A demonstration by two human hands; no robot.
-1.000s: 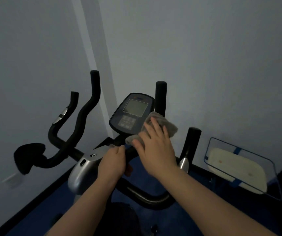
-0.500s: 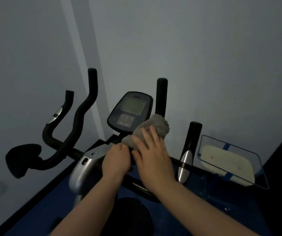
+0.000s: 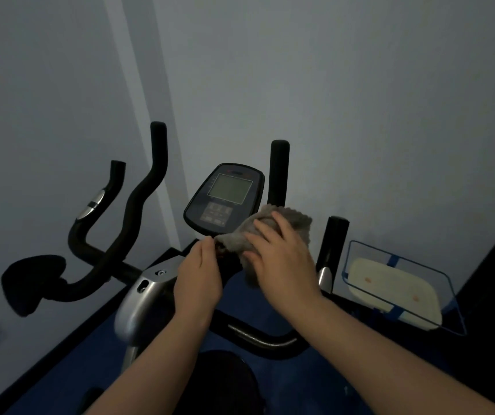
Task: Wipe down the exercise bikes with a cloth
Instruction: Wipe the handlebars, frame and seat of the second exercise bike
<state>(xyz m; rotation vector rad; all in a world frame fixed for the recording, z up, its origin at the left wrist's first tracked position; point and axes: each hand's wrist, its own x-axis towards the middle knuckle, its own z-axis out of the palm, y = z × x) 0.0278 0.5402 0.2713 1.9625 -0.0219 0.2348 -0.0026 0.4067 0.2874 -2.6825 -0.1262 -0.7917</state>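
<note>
At the foot of the bike's console [image 3: 224,198], the right hand [image 3: 282,259] presses a grey cloth [image 3: 273,226] against the stem with fingers spread flat, while the left hand [image 3: 199,275] pinches the cloth's near corner. The console area looks mid-wipe; next, the cloth likely needs sweeping over the handlebars [image 3: 138,202].

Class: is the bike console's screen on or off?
Off, it seems: the screen is blank grey, no digits showing, though the room is dim.
</note>
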